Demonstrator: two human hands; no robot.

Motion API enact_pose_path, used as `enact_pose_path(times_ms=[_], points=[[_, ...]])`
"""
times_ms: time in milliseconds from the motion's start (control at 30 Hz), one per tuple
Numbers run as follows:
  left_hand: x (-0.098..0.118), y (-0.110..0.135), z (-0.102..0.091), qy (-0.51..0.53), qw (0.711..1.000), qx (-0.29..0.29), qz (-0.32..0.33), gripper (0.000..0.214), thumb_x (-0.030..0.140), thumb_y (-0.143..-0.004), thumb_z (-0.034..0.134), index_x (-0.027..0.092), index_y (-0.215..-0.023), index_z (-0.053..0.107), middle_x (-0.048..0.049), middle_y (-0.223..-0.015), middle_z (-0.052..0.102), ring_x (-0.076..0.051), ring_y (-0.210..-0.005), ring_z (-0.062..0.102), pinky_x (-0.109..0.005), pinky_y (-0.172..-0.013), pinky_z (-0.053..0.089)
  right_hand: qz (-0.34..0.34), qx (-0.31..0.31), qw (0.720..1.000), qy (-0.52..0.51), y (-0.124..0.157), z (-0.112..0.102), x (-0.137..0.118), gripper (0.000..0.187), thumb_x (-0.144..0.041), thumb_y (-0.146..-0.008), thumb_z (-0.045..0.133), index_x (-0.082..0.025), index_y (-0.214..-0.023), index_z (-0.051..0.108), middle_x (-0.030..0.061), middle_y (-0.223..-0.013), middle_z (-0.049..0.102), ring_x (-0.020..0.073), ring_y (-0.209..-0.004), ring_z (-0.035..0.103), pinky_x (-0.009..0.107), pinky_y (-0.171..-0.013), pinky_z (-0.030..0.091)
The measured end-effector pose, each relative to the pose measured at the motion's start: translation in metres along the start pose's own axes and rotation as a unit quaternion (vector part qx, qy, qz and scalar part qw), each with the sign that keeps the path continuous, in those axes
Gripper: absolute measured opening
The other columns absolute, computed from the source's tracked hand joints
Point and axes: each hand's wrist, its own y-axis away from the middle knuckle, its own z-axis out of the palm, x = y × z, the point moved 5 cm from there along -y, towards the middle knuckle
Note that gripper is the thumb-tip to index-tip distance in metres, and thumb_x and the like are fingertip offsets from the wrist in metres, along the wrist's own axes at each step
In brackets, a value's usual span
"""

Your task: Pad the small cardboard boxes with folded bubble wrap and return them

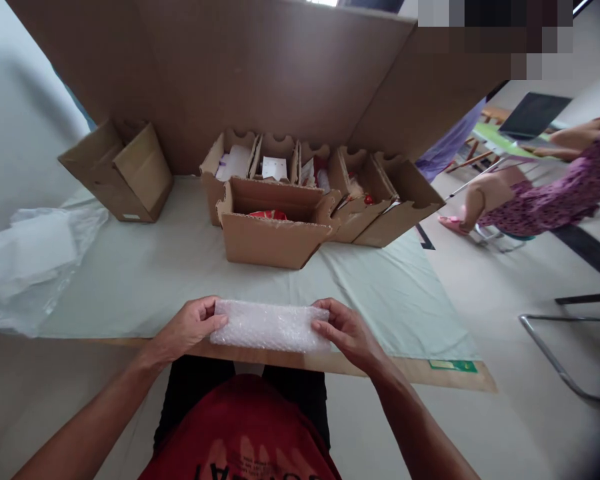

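Observation:
Between my two hands is a flat, oblong piece of bubble wrap (270, 327), held at the table's front edge. My left hand (193, 327) pinches its left end, thumb on top. The right end is gripped by my right hand (347, 333) in the same way. Whether anything lies inside the wrap I cannot tell. Just beyond it stands a low cardboard box (275, 243) with something red and gold in it.
Behind is a row of cardboard bins (230, 163) with small packed items. At left stand an open carton (140, 180) and a clear plastic bag (30, 253) with white sheets. A tall cardboard panel (230, 67) closes off the back. A seated person (540, 187) is at right.

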Motion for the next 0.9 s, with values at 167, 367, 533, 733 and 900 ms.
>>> enact_pose_path(times_ms=[167,367,533,733,900], points=[[0.023,0.001,-0.011,0.032,0.998,0.053,0.017,0.040,0.054,-0.076,0.069,0.017,-0.093,0.069,-0.0022,-0.082,0.068,-0.017,-0.073,0.058,-0.028,-0.068,0.046,-0.004,0.010,0.999,-0.051,-0.006,-0.003,-0.033,0.041,-0.056,-0.080,0.076,-0.021,-0.098,0.064,-0.0006,-0.076,0.060,0.0124,-0.063,0.051,0.024,-0.055,0.040],[0.017,-0.004,-0.009,0.040,0.997,0.068,0.015,0.046,0.051,-0.075,0.068,0.019,-0.108,0.068,-0.0031,-0.086,0.069,-0.018,-0.075,0.060,-0.027,-0.068,0.047,0.008,0.023,0.996,-0.087,-0.014,-0.006,-0.025,0.041,-0.055,-0.079,0.078,-0.021,-0.097,0.065,0.0004,-0.077,0.062,0.0130,-0.065,0.053,0.025,-0.057,0.041],[0.001,-0.005,-0.011,-0.021,1.000,-0.013,-0.015,0.052,0.041,-0.076,0.064,0.020,-0.124,0.065,-0.0025,-0.090,0.069,-0.018,-0.077,0.060,-0.028,-0.070,0.048,0.032,-0.037,0.994,-0.096,-0.018,-0.003,-0.021,0.039,-0.053,-0.077,0.082,-0.020,-0.093,0.068,0.0000,-0.075,0.061,0.0121,-0.064,0.051,0.025,-0.058,0.039],[-0.008,-0.015,-0.007,-0.077,0.980,-0.184,-0.015,0.073,0.039,-0.067,0.073,0.032,-0.139,0.061,-0.0042,-0.132,0.068,-0.030,-0.119,0.061,-0.038,-0.103,0.048,0.049,-0.119,0.985,-0.113,-0.028,0.002,-0.027,0.040,-0.056,-0.079,0.079,-0.020,-0.084,0.065,-0.0014,-0.070,0.055,0.0102,-0.061,0.046,0.023,-0.053,0.031],[0.003,-0.041,0.025,-0.056,0.977,-0.206,-0.020,0.047,0.042,-0.071,0.075,0.025,-0.115,0.075,-0.0040,-0.104,0.073,-0.023,-0.092,0.064,-0.029,-0.079,0.051,0.065,-0.185,0.971,-0.135,-0.054,0.008,-0.024,0.043,-0.060,-0.079,0.077,-0.019,-0.082,0.063,-0.0022,-0.068,0.053,0.0092,-0.058,0.045,0.022,-0.051,0.031]])
